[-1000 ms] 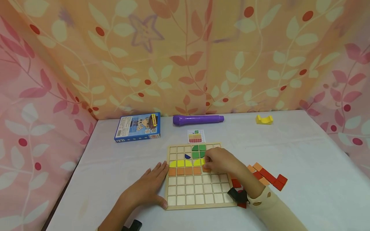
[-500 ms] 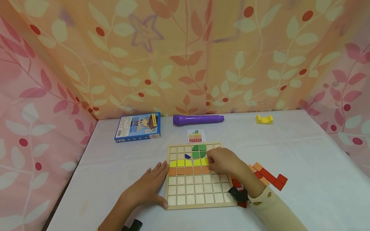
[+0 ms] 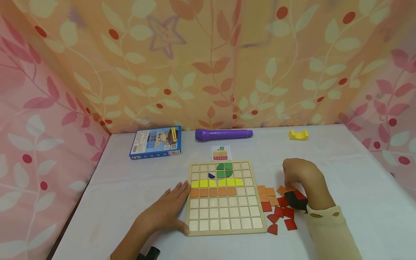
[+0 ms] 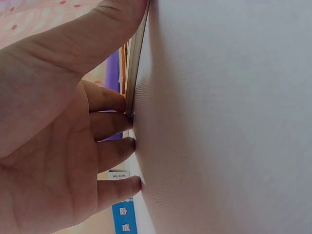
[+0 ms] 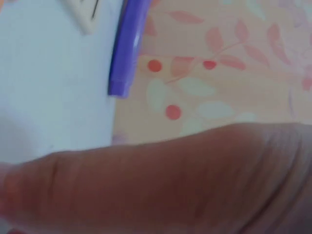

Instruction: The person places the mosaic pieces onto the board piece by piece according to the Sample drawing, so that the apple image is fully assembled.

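Note:
A wooden grid board (image 3: pixel 225 232) lies on the white table. It holds green pieces (image 3: pixel 224 170), a small blue piece (image 3: pixel 211 176), a yellow row (image 3: pixel 216 183) and an orange row (image 3: pixel 212 192). My left hand (image 3: pixel 175 209) rests flat on the table with straight fingers against the board's left edge (image 4: pixel 136 63). To the right of the board my right hand (image 3: pixel 289 182) points down onto loose orange pieces (image 3: pixel 266 193) and red pieces (image 3: pixel 282 215). Its fingertips are hidden, and the right wrist view shows only blurred hand (image 5: pixel 156 185).
A small pattern card (image 3: pixel 221 153) lies just behind the board. Along the back of the table sit a blue box (image 3: pixel 155 142), a purple cylinder (image 3: pixel 223 134) and a yellow curved block (image 3: pixel 298 135). Leaf-patterned cloth walls the table on three sides.
My right hand left the board's orange row and moved right to the loose pieces. An orange piece now fills the spot it covered. The left hand stayed put.

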`<action>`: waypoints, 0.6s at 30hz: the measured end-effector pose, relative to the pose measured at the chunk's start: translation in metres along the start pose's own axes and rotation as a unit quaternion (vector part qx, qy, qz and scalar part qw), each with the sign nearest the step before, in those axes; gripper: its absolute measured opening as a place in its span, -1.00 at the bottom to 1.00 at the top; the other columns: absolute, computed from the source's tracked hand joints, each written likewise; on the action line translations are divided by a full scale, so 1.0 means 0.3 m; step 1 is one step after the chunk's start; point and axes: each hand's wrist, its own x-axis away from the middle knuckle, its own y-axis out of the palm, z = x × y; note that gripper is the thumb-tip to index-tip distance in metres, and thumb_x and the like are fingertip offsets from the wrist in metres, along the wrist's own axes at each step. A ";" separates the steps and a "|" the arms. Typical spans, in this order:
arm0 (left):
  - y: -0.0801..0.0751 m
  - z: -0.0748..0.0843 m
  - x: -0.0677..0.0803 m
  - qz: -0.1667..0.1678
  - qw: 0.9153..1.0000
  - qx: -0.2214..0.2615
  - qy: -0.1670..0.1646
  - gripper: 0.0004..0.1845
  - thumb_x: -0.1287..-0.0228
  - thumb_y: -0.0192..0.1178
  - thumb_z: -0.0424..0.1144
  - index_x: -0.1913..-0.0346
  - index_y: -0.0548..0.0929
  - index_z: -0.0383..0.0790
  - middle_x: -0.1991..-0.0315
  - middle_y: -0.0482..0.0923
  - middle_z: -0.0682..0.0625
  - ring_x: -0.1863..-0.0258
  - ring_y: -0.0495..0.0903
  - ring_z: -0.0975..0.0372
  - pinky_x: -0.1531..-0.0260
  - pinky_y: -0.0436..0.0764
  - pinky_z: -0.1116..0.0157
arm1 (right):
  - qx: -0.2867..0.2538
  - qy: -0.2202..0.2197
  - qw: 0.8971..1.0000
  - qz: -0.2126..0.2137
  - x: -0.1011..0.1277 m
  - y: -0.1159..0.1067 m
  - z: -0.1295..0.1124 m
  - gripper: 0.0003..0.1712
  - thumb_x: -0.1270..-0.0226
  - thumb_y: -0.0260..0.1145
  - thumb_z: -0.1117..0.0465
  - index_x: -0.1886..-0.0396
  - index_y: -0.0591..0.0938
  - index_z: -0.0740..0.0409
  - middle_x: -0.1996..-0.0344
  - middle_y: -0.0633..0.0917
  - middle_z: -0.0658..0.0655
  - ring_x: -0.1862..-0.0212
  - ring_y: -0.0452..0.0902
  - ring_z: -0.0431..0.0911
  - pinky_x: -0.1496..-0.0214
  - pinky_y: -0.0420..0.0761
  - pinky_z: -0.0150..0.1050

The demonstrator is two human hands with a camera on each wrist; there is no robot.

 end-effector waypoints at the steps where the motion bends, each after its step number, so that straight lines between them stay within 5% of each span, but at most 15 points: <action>1: 0.000 0.000 0.000 0.000 1.000 0.000 0.000 0.43 0.36 0.56 0.35 -0.58 0.10 -0.28 -0.60 -0.05 -0.12 -0.57 -0.14 -0.02 -0.45 0.02 -0.15 | -0.002 0.012 1.000 -0.015 -0.008 0.002 0.012 -0.74 -0.01 0.53 0.32 0.34 0.62 0.28 0.52 0.55 0.14 0.42 0.44 0.00 0.41 0.51 -0.21; 7: 0.002 -0.001 -0.001 0.001 1.000 -0.001 0.004 0.44 0.36 0.54 0.36 -0.57 0.10 -0.30 -0.59 -0.05 -0.14 -0.57 -0.13 -0.03 -0.44 0.02 -0.16 | -0.008 0.039 0.998 -0.052 -0.041 0.024 0.035 -0.73 0.02 0.52 0.32 0.35 0.61 0.29 0.54 0.55 0.16 0.46 0.45 -0.02 0.43 0.47 -0.27; 18: 0.002 -0.001 0.000 0.003 1.000 0.002 0.000 0.44 0.37 0.57 0.34 -0.57 0.11 -0.30 -0.59 -0.05 -0.13 -0.57 -0.13 -0.02 -0.44 0.02 -0.16 | -0.031 0.001 0.999 -0.019 -0.019 0.014 0.021 -0.83 -0.04 0.45 0.34 0.41 0.60 0.24 0.56 0.51 0.13 0.49 0.41 -0.04 0.46 0.42 -0.29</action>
